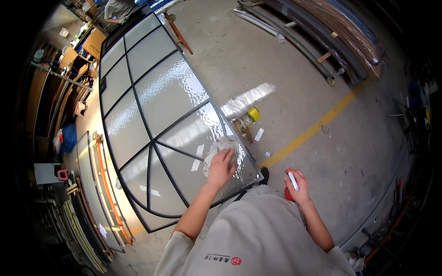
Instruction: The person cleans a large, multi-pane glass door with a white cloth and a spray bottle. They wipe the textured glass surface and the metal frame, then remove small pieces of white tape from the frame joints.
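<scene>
My left hand (220, 169) presses a crumpled pale grey cloth (226, 142) against the near right part of a large glass door panel (159, 89). Its fingers lie together over the cloth. Black bars divide the panel's rippled glass, with curved and fanned bars at the near end. My right hand (301, 192) is closed beside my body, away from the panel. It grips a white marker-like tube (292, 179) with a red tip; a round red thing (288, 194) shows below, partly hidden by the hand, and I cannot make out its kind. White strips (200, 150) lie near the cloth.
Another person (119, 10) stands at the panel's far end. A wooden stand leg (179, 34) shows beside it. A yellow roll (253, 114) sits right of the panel. Long wrapped profiles (331, 34) lie at far right; framed panels (87, 179) lean at left.
</scene>
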`<state>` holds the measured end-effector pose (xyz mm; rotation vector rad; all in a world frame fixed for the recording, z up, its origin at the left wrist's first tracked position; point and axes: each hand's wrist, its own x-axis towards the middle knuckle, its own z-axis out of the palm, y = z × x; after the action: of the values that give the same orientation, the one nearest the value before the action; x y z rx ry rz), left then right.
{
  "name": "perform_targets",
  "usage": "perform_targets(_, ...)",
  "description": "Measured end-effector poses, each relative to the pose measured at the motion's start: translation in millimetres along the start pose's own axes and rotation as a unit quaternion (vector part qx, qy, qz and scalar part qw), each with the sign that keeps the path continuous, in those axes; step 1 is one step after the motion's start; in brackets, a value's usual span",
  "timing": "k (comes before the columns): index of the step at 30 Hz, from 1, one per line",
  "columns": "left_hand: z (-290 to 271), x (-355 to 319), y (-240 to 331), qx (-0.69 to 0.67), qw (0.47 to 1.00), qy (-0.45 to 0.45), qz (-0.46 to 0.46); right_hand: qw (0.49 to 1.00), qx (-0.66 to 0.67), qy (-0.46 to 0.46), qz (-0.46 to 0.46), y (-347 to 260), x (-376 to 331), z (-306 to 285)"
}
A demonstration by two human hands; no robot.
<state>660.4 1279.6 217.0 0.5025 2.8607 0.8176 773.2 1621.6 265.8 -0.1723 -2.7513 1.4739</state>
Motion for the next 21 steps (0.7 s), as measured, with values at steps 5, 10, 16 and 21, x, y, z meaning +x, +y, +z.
perform_targets(5,37,23,-25,0.231,0.966,-0.073,0.090,1.000,0.003,0.004,-0.027,-2,5,0)
perform_targets(10,48,56,-20,0.287,0.955,-0.066,0.025,1.000,0.004,-0.016,-0.011,-9,4,-2)
perform_targets(16,50,-26,3,0.190,0.974,-0.091,0.085,1.000,0.023,0.000,0.000,7,-6,-6)
perform_targets(21,29,-125,-30,0.136,0.952,-0.185,0.204,0.999,0.027,0.020,0.018,13,-16,-10)
